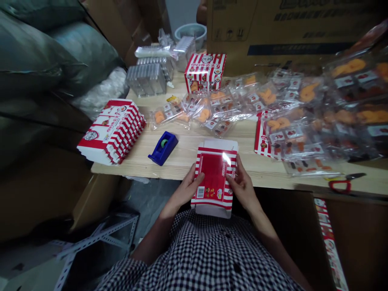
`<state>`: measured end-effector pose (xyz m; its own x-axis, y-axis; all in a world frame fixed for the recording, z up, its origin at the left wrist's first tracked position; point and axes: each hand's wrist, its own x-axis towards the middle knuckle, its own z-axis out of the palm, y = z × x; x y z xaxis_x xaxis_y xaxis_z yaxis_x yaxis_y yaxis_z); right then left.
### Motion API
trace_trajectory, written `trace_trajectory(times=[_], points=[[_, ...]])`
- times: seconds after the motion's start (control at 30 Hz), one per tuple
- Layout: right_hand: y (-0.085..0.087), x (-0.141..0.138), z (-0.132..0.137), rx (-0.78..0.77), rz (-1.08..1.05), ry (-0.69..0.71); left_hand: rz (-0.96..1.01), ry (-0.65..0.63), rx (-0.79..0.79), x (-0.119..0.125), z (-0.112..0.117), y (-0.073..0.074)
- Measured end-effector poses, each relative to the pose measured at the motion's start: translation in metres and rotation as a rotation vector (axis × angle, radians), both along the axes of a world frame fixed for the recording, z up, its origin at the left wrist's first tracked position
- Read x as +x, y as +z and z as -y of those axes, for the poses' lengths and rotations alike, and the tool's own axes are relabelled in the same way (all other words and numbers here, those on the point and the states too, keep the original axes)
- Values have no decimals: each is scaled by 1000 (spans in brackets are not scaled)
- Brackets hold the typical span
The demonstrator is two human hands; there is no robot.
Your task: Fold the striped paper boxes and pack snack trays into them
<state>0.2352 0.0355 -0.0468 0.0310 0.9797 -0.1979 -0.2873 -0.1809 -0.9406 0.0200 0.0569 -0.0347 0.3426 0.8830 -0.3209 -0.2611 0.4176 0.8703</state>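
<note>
Between my two hands is a red and white striped cardboard box (214,173), with white flaps sticking out at its top and bottom ends. My left hand (189,186) grips its left side, thumb on the red face. On the right side, my right hand (242,184) holds it the same way, with the thumb on the face and the fingers behind. The box is over the table's front edge, close to my checked clothing. A blue tape dispenser (163,148) with a green core rests on the table to the left of the box.
A stack of flat striped boxes (112,131) lies at the left. Clear plastic trays (147,79) and an upright striped box (205,72) stand farther back. Plastic packets with orange pieces (291,133) cover the right side. Red-handled scissors (341,186) lie at the front right edge.
</note>
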Motion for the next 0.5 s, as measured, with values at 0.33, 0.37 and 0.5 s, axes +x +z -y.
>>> trace_trajectory(times=[0.33,0.37,0.5], points=[[-2,-8,6,-89,-178,70,4,146,-55,31,11,4],[-2,-8,7,-98,-165,46,-17,162,-12,33,11,4],[0,-3,5,-129,-148,-57,48,-43,-64,21,5,-1]])
